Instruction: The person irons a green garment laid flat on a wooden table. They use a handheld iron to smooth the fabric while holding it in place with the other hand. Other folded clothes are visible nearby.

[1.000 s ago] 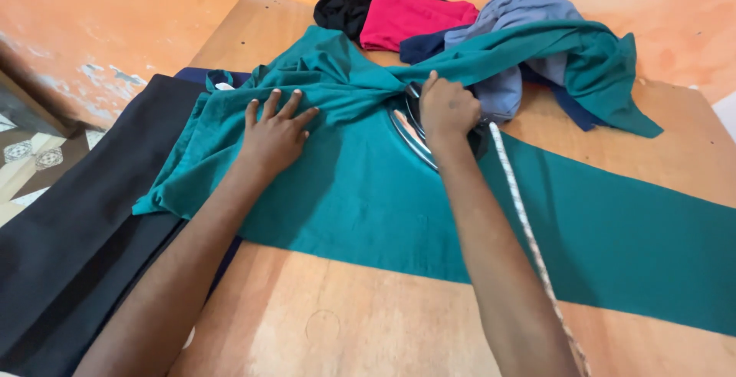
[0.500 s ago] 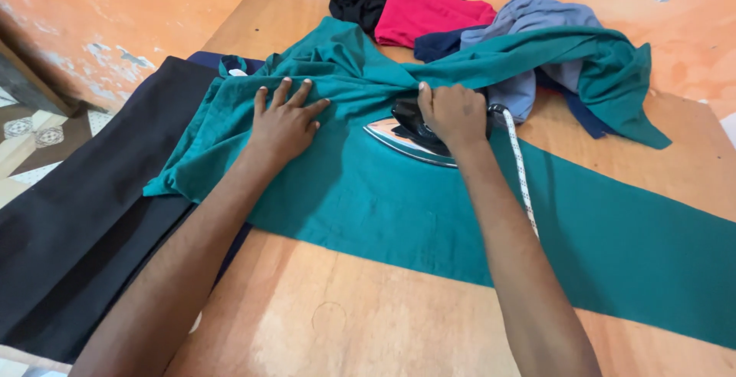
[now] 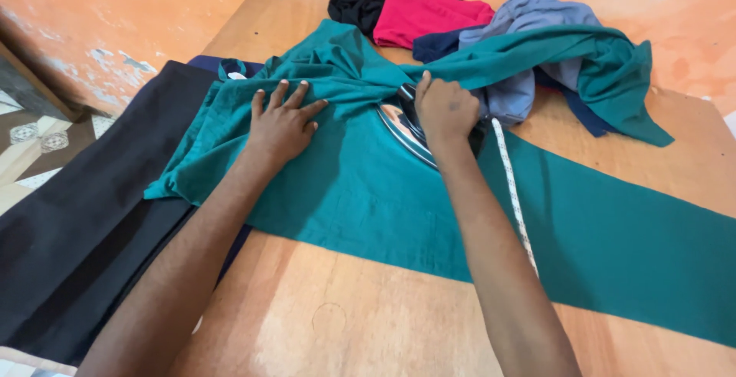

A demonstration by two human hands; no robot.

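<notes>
Right hand (image 3: pixel 445 108) is closed over the handle of a clothes iron (image 3: pixel 405 130), fingers wrapped tight so that only the shiny soleplate edge and a bit of dark body show beneath the knuckles; the iron sits on the teal cloth (image 3: pixel 368 185), near the bunched folds at the far side of the spread panel. Left hand (image 3: pixel 282 124) lies flat on the same cloth just beside the iron, fingers spread and apart, palm pressing the fabric down and gripping nothing. One risk, as I judge it, is that the soleplate runs into the crumpled ridge ahead and presses a crease in; another is that the left fingertips, lying close to the hot plate, get touched if the iron swings that way. The white braided cord (image 3: pixel 512 193) trails along the right forearm over the cloth and could snag or drag. Both arms reach forward nearly straight, the right wrist bent down over the handle, the left wrist level. Beyond lie a heap of black, red, navy and grey-blue garments (image 3: pixel 460 20), a dark cloth (image 3: pixel 84 216) at the left, and the wooden worktop (image 3: pixel 345 308).
</notes>
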